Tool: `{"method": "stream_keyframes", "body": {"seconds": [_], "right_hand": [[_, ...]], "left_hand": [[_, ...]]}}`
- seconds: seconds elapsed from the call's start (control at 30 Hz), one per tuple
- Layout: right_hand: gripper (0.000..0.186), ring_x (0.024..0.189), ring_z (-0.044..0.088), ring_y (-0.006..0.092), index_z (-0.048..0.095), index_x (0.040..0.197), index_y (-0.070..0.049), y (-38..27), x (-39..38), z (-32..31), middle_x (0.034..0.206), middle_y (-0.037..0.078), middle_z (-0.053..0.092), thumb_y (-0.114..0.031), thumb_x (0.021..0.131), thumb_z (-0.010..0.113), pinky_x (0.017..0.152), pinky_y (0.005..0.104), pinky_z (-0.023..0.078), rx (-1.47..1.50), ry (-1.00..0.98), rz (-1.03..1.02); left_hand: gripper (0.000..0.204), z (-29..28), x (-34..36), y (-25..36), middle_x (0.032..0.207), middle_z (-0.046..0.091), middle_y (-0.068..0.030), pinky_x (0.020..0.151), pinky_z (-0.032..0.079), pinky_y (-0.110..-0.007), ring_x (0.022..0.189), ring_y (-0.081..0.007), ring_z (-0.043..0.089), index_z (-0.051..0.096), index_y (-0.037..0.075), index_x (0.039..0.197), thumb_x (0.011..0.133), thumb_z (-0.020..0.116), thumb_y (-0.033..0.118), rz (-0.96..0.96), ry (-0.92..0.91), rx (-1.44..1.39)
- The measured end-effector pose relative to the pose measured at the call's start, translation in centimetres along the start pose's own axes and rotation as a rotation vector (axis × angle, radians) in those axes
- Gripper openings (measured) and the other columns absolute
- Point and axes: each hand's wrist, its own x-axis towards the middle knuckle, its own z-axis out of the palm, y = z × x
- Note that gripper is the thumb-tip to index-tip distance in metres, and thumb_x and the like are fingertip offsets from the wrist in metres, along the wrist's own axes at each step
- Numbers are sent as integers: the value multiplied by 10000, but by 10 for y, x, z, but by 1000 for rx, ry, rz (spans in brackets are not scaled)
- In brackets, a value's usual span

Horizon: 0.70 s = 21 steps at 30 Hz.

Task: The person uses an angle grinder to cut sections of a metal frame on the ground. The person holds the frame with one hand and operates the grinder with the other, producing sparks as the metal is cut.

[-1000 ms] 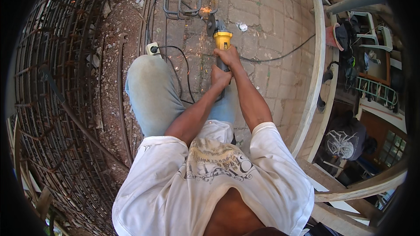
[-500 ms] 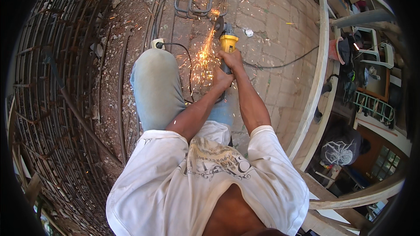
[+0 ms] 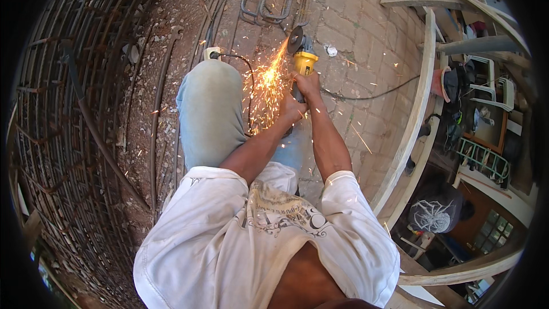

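Both my hands hold a yellow and black angle grinder [image 3: 305, 64]. My right hand [image 3: 309, 84] is closed round its body just behind the yellow head. Lower down, my left hand [image 3: 292, 109] is wrapped round the dark rear handle. The dark cutting disc [image 3: 295, 40] stands at the near end of a bent rebar frame [image 3: 262, 18] lying on the ground. A bright spray of sparks [image 3: 270, 80] flies from the disc toward my knee. The exact contact point between disc and steel is too small to tell.
A socket block [image 3: 211, 54] with a black plug lies beyond my bent knee [image 3: 213, 111]. A black cord [image 3: 372, 97] crosses the paving. Stacked rebar mesh [image 3: 74, 126] fills the left side. Wooden beams [image 3: 409, 120], chairs and clutter stand at right.
The rebar frame and the grinder sit slightly further right in the picture, as the view has shifted a little. The sparks are denser. Both hands keep their grip.
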Motion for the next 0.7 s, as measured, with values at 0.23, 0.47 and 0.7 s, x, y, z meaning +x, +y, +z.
{"method": "stream_keyframes", "body": {"seconds": [0.23, 0.47, 0.7], "right_hand": [[288, 648, 640, 173, 655, 869, -18, 2, 2, 0, 746, 74, 667, -237, 701, 737, 588, 346, 491, 25, -36, 12], [327, 663, 640, 208, 651, 899, 0, -4, 0, 2, 768, 108, 669, -251, 704, 730, 619, 358, 497, -84, 18, 36], [315, 680, 646, 219, 646, 893, 3, -1, -2, 2, 793, 114, 678, -239, 709, 730, 637, 368, 502, -39, -3, -2]], "left_hand": [[668, -5, -9, 12, 1001, 668, -144, 709, 542, -361, 817, -209, 669, 544, -55, 1160, 672, 866, 266, -60, 36, 17], [874, -2, -4, 0, 1111, 637, -246, 868, 525, -415, 1039, -333, 653, 438, -79, 1262, 621, 864, 337, 33, -19, -116], [850, -9, -5, 10, 1123, 636, -246, 857, 529, -414, 1025, -339, 656, 460, -89, 1238, 617, 863, 327, 41, -18, -78]]}}
